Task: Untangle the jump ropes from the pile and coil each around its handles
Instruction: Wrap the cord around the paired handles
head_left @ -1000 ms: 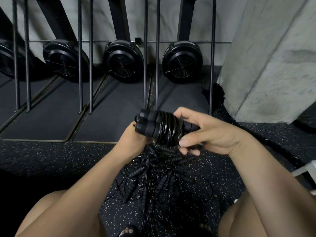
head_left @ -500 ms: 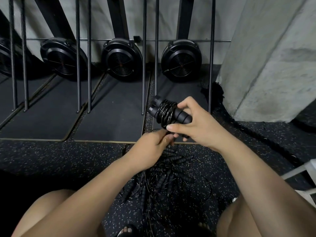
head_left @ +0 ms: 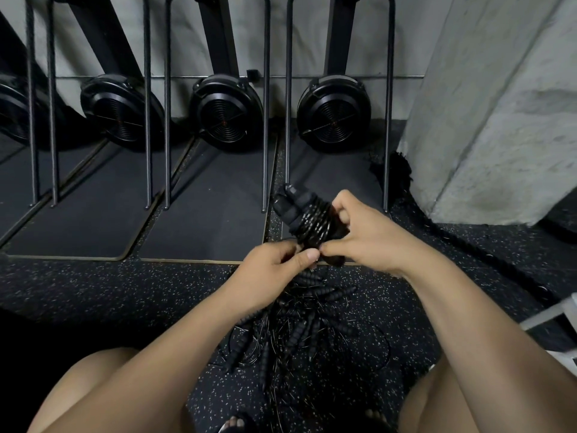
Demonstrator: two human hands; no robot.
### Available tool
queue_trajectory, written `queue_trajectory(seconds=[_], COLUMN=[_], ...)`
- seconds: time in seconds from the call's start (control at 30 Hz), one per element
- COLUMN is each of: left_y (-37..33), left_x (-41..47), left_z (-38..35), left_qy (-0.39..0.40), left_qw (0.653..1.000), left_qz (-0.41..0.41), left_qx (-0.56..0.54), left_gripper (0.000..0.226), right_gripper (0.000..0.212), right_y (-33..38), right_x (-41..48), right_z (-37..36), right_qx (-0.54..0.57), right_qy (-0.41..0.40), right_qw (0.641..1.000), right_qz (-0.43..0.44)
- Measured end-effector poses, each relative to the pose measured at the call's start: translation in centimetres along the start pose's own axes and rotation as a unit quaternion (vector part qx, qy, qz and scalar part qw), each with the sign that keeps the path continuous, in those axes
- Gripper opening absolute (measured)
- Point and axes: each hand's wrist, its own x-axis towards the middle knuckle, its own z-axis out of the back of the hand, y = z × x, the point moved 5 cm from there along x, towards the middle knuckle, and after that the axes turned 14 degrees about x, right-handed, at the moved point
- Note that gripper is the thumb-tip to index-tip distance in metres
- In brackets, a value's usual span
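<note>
Left hand (head_left: 274,270), centre-left: fingers curled, thumb and forefinger pinching at the lower edge of a coiled jump rope (head_left: 307,218). The rope is black, w/ two foam-grip handles side by side and glossy thin cable wound round their middle. Can't tell if the pinch has the cable's loose end; too thin to see. Rope is held in the air above a tangled pile of black ropes (head_left: 306,326) on speckled black rubber floor (head_left: 125,292), btwn the person's knees. Right hand (head_left: 371,242) is curled round the handles' near ends, gripping them. Handles' long axis runs diagonally: free ends point up-left, away from the person. Wraps cross it at right angles. Likely step: securing the tail. Best done w/ right grip tight, cable taut, end tucked under the last wrap so the coil doesn't spring open.
</note>
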Motion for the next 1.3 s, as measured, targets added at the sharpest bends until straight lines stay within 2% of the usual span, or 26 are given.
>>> queue_trajectory(seconds=[0.17, 0.3, 0.4, 0.43, 0.5, 0.57, 0.63, 0.7, 0.77, 0.83, 0.93, 1.0, 1.1, 1.2, 1.3], left_y=[0.3, 0.2, 0.7, 0.7, 0.5, 1.2, 1.6, 1.9, 1.6, 1.0, 0.4, 0.0, -0.4, -0.3, -0.3], left_x=[0.8, 0.6, 0.6, 0.6, 0.5, 0.6, 0.8, 0.9, 0.8, 0.9, 0.9, 0.7, 0.6, 0.4, 0.2], left_z=[1.1, 0.1, -0.2, -0.1, 0.2, 0.6, 0.8, 0.7, 0.5, 0.5, 0.1, -0.3, -0.1, 0.3, 0.3], left_qy=[-0.045, -0.015, -0.017, -0.023, -0.038, -0.046, -0.039, -0.018, 0.012, 0.030, 0.064, 0.075, 0.066, 0.054, 0.056], left_qw=[0.999, 0.998, 0.998, 0.997, 0.995, 0.991, 0.990, 0.987, 0.978, 0.976, 0.977, 0.974, 0.976, 0.980, 0.979], left_qz=[0.011, 0.008, 0.043, 0.055, 0.089, 0.121, 0.130, 0.136, 0.142, 0.111, 0.077, 0.062, 0.049, 0.041, 0.064], left_qx=[0.011, 0.057, 0.049, 0.045, 0.019, -0.019, -0.040, -0.081, -0.150, -0.187, -0.188, -0.204, -0.204, -0.189, -0.187], left_gripper=[0.058, 0.067, 0.076, 0.072, 0.065, 0.062, 0.059, 0.066, 0.082, 0.069, 0.058, 0.060, 0.056, 0.069, 0.077], right_gripper=[0.074, 0.108, 0.080, 0.080, 0.095, 0.106, 0.102, 0.095, 0.098, 0.102, 0.074, 0.066, 0.059, 0.053, 0.073], right_y=[0.3, 1.1, 2.4, 2.7, 3.1, 2.9, 2.2, 1.4, 0.9, 0.5, -0.3, -0.4, 0.0, 0.2, -0.2], right_x=[-0.1, -0.3, -0.7, -0.7, -0.9, -1.1, -0.8, -0.5, -0.4, -0.4, -0.4, -0.3, -0.1, 0.3, 0.7], right_z=[0.5, -1.2, -3.3, -4.2, -5.6, -5.6, -4.6, -3.2, -2.1, -1.8, -2.5, -2.9, -2.8, -3.0, -2.9], right_qx=[0.019, -0.080, -0.213, -0.247, -0.272, -0.207, -0.081, 0.040, 0.107, 0.119, 0.204, 0.294, 0.353, 0.364, 0.348], right_qy=[-0.099, -0.121, -0.132, -0.125, -0.090, -0.050, -0.018, -0.011, -0.017, 0.005, 0.084, 0.111, 0.105, 0.076, 0.011], right_qw=[0.995, 0.989, 0.967, 0.958, 0.954, 0.974, 0.995, 0.998, 0.994, 0.993, 0.973, 0.947, 0.929, 0.928, 0.937], right_qz=[-0.026, 0.000, 0.058, 0.074, 0.087, 0.074, 0.059, 0.042, 0.011, -0.023, -0.062, -0.069, -0.046, -0.024, -0.020])
